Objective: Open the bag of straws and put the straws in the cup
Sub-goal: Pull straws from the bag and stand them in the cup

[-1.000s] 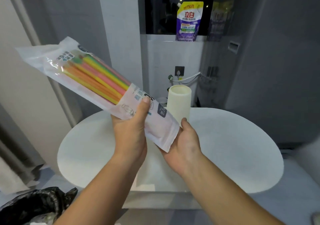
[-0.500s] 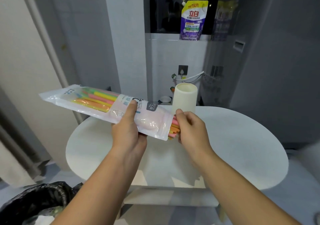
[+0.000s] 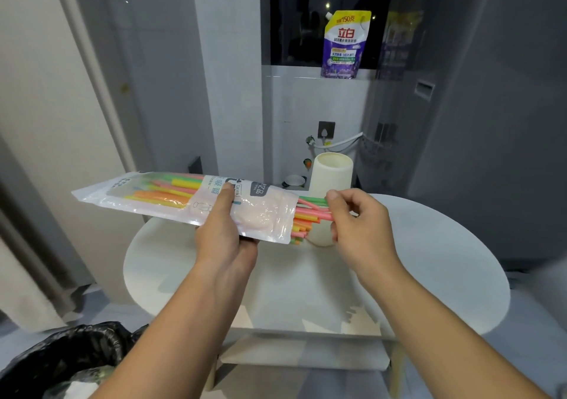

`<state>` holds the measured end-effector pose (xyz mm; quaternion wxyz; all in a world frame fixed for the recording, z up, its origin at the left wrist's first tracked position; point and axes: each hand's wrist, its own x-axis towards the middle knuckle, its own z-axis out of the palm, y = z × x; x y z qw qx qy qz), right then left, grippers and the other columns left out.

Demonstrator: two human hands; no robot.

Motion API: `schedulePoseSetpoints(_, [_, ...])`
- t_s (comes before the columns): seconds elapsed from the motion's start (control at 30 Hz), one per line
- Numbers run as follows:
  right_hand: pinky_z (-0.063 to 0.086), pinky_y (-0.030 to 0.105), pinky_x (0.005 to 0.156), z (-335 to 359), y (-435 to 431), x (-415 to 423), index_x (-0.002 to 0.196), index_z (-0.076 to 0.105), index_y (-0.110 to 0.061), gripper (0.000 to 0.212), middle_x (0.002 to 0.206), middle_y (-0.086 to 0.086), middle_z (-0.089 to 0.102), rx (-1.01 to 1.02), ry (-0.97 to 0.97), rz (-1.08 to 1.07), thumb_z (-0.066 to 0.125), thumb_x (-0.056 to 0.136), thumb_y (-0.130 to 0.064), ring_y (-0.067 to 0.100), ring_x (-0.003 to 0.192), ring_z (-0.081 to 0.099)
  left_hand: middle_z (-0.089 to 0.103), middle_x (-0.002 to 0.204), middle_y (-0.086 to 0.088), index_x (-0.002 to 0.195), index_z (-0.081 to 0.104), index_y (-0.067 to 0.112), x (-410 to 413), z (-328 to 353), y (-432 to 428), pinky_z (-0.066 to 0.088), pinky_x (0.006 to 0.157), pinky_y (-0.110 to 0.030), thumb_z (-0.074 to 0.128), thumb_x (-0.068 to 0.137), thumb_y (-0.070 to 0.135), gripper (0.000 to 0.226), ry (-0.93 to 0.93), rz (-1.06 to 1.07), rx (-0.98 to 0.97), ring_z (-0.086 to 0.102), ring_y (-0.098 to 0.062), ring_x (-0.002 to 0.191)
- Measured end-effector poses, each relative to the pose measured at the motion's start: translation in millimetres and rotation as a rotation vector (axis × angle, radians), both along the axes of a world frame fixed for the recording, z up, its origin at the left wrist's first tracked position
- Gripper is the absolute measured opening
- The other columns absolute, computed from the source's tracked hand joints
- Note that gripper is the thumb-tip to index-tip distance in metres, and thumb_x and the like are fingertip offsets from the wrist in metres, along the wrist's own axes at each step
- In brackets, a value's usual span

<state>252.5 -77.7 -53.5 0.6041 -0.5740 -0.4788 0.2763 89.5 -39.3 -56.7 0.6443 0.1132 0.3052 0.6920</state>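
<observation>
Drawing straws from their packet: we hold the bag (image 3: 184,202) roughly level above the white table (image 3: 429,260). Our left hand (image 3: 225,236) is wrapped round its middle, thumb pressed on the printed top face and fingers underneath. The bag's right end is already open, and a bundle of coloured straws (image 3: 310,214) pokes out of it. The rest of their length lies inside the clear film, reaching toward the sealed left end. Our right hand (image 3: 359,226) closes on those exposed tips, thumb and forefinger pinching a few green and pink ones, the other fingers curled below.

The opening step looks finished, as we judge it, and the transfer has barely begun. No straw shows above the rim of the cup (image 3: 331,174), though we cannot see down to its bottom. The cup stands upright on the table just behind the straw tips and our right hand, mouth facing up. What remains is to pull the straws clear of the bag and stand them in the cup.

A purple detergent pouch (image 3: 345,45) sits on the window ledge, and a black bin liner (image 3: 61,355) shows at lower left.
</observation>
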Motion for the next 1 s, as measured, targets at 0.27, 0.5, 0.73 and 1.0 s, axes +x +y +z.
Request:
schedulePoseSetpoints(0.27, [0.043,0.025,0.048,7,1,1,0.091,0.071,-0.008,0.010,0.057,0.008,0.054,-0.040,0.109,0.117,0.067,0.094,-0.017,0.014,0.047,0.046,0.078,0.125,-0.008,0.138,0.062,0.018,-3,2,1,0.059,0.099,-0.056,0.072,0.098,0.020,0.041,-0.024,-0.020,-0.018,0.077,-0.026,0.110])
schedulePoseSetpoints(0.5, [0.050,0.023,0.053,16,3,17,0.094,0.071,-0.004,0.014,0.060,0.004,0.060,-0.021,0.338,0.119,0.068,0.093,-0.018,0.013,0.053,0.054,0.078,0.127,-0.008,0.141,0.062,0.017,-5,6,2,0.061,0.095,-0.051,0.070,0.100,0.022,0.042,-0.060,-0.023,-0.043,0.077,-0.025,0.112])
schedulePoseSetpoints(0.73, [0.051,0.019,0.055,12,-2,-3,0.092,0.071,-0.006,0.020,0.066,0.001,0.061,-0.015,0.735,0.224,0.078,0.079,-0.019,0.007,0.057,0.056,0.078,0.122,-0.008,0.139,0.064,0.013,9,5,-5,0.060,0.092,-0.050,0.066,0.102,0.022,0.038,-0.108,-0.083,-0.080,0.075,-0.027,0.111])
schedulePoseSetpoints(1.0, [0.049,0.021,0.055,18,3,4,0.077,0.067,-0.010,0.023,0.059,-0.002,0.056,-0.004,0.701,0.036,0.068,0.093,-0.027,0.008,0.051,0.050,0.079,0.105,-0.005,0.134,0.065,0.014,5,5,-2,0.061,0.081,-0.046,0.064,0.103,0.019,0.032,-0.111,-0.069,-0.066,0.076,-0.023,0.092])
